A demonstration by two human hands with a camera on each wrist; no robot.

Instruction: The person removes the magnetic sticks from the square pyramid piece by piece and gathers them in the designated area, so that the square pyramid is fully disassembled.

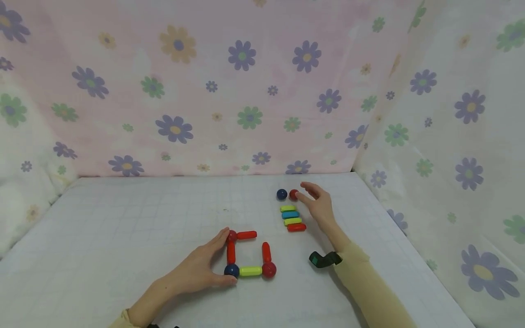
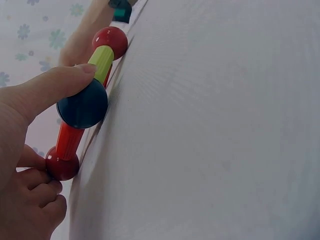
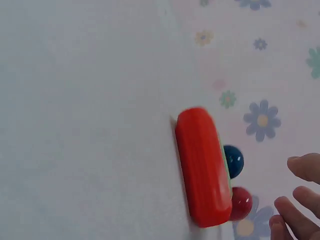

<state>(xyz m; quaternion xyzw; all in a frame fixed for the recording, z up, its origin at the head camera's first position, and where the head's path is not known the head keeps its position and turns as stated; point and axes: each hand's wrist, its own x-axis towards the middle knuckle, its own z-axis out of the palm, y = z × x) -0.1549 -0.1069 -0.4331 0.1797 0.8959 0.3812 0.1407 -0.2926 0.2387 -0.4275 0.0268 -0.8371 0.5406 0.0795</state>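
Note:
My left hand (image 1: 196,265) holds the left side of a partly square toy build of balls and rods, its thumb by the blue ball (image 1: 231,271) and its fingertips against the upper red ball (image 2: 62,164). A red rod (image 1: 231,252) joins these two balls; a second red rod (image 1: 247,235) points right from the upper one. Along the front, a yellow-green rod (image 1: 250,271) runs to another red ball (image 1: 269,270), which carries an upward-pointing red rod (image 1: 266,252). My right hand (image 1: 321,207) reaches with spread fingers to a loose red ball (image 1: 293,195), thumb tip right at its edge.
Left of the loose red ball sits a loose blue ball (image 1: 281,194). Nearer lies a column of rods: yellow-green (image 1: 288,208), blue (image 1: 290,214), yellow-green (image 1: 293,222) and red (image 1: 296,227). Flowered curtains (image 1: 250,91) hang behind and beside the white table (image 1: 164,205).

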